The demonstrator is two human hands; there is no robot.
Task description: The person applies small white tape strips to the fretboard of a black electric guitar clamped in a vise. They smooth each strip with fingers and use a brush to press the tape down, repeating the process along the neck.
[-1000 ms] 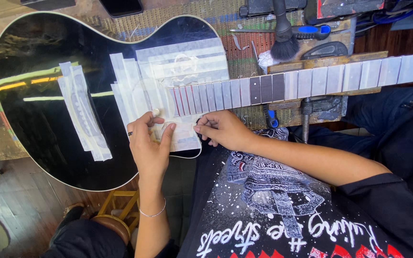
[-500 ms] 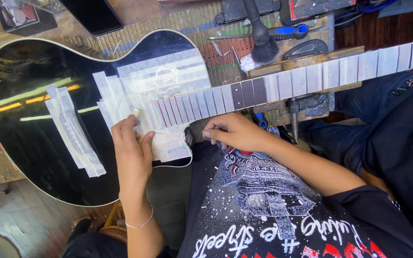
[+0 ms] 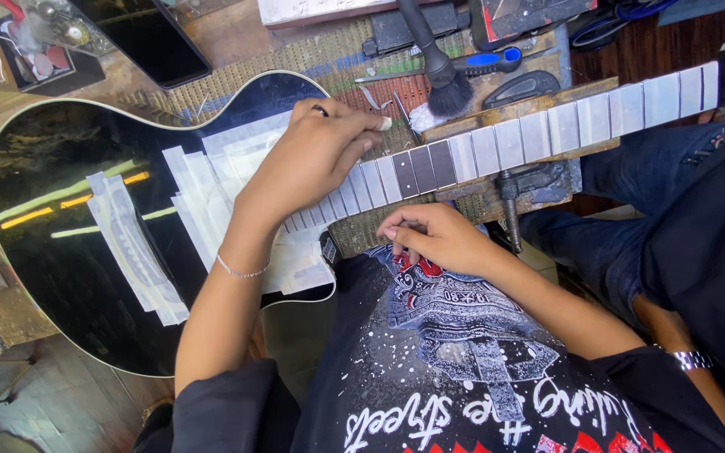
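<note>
The guitar (image 3: 69, 252) lies flat across the bench, black body at the left, neck (image 3: 539, 134) running right and slightly away, so its long axis crosses in front of the person from left to right. The frets are masked: pale tape squares cover the fingerboard, with two dark bare slots in the middle near the clamp (image 3: 509, 201).

The left hand (image 3: 312, 159) reaches over the neck where it joins the body, fingers curled shut around a thin dark thing that shows only at its tip; what it is cannot be told. It rests on the far edge of the taped fingerboard. The right hand (image 3: 438, 239) sits nearer, just below the neck, fingers bent and pinched loosely together; whether it holds anything cannot be seen. The bare slots lie between the two hands, about as close to the right as to the left.

More tape strips (image 3: 132, 243) lie on the body, well left of both hands. Beyond the neck stand a round black brush (image 3: 442, 80) and a blue-handled tool (image 3: 484, 60). A dark phone (image 3: 148, 38) lies far left, with a small tray of bits (image 3: 39, 33) beside it.
</note>
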